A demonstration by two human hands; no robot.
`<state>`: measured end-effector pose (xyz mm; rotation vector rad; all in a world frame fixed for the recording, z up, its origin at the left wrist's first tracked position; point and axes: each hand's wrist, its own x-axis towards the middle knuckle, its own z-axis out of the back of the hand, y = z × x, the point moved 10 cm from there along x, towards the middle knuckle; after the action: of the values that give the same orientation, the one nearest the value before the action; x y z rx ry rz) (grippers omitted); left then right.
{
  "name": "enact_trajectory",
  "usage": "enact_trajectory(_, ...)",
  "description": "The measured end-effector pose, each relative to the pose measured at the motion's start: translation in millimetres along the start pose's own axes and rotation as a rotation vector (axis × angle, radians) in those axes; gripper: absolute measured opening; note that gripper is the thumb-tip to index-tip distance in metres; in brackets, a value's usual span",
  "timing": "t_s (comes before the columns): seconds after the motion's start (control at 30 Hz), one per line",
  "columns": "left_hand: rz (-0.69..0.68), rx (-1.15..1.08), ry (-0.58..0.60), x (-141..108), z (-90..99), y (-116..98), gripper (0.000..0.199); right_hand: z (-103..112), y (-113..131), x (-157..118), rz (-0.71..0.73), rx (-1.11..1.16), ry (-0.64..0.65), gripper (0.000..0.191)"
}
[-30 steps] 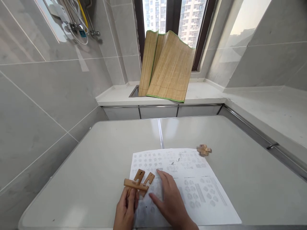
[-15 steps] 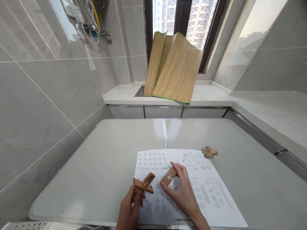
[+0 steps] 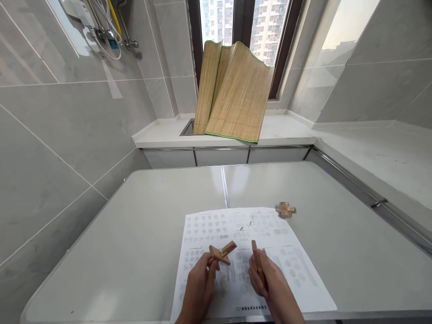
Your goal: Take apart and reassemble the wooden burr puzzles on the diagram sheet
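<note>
My left hand (image 3: 201,281) is closed on a pair of crossed wooden puzzle pieces (image 3: 221,254), flat bars joined in an X. My right hand (image 3: 270,280) grips a single wooden puzzle piece (image 3: 255,254), turned edge-on so that its notch is hidden. A gap separates the two hands, and the pieces do not touch. Beneath both hands lies a printed instruction sheet (image 3: 202,236) with rows of small diagrams. On the sheet's far right corner rests an assembled wooden puzzle (image 3: 285,209).
The white folding table (image 3: 151,234) has a seam down its middle. Behind it, a folded bamboo mat (image 3: 239,99) leans against the window above a white counter (image 3: 290,130). Tiled walls (image 3: 60,135) close in the left side, where pipes and a hose (image 3: 110,33) hang.
My right hand has turned its piece from showing its notched face to edge-on, wrapping its fingers round it. My left hand has moved right and forward with the crossed pieces. The view has shifted slightly.
</note>
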<state>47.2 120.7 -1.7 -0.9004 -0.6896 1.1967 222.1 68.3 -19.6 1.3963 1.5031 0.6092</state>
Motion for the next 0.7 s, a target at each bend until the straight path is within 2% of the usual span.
enact_trajectory(0.07,-0.012,0.001,-0.014,-2,-2.0,-3,0.029,-1,-3,-3,-0.036,0.002,-0.025,0.052)
enact_trajectory(0.17,-0.041,0.024,-0.025,-4,-3.9,-4,0.025,-9,2,-9,-0.010,0.031,-0.031,0.046)
enact_trajectory(0.33,-0.111,0.118,0.032,-5,-11.7,-4,0.024,-41,-5,-15,-0.026,-0.050,0.112,0.054)
enact_trajectory(0.4,-0.156,0.152,0.037,-5,-13.3,-7,0.022,-49,-11,-14,-0.006,-0.068,0.128,0.056)
enact_trajectory(0.57,-0.267,0.260,0.003,-8,-14.4,-17,0.018,-56,-23,-10,0.083,-0.143,0.077,0.060)
enact_trajectory(0.7,-0.370,0.369,-0.058,-11,-13.7,-25,0.019,-55,-23,-9,0.144,-0.243,0.017,0.057)
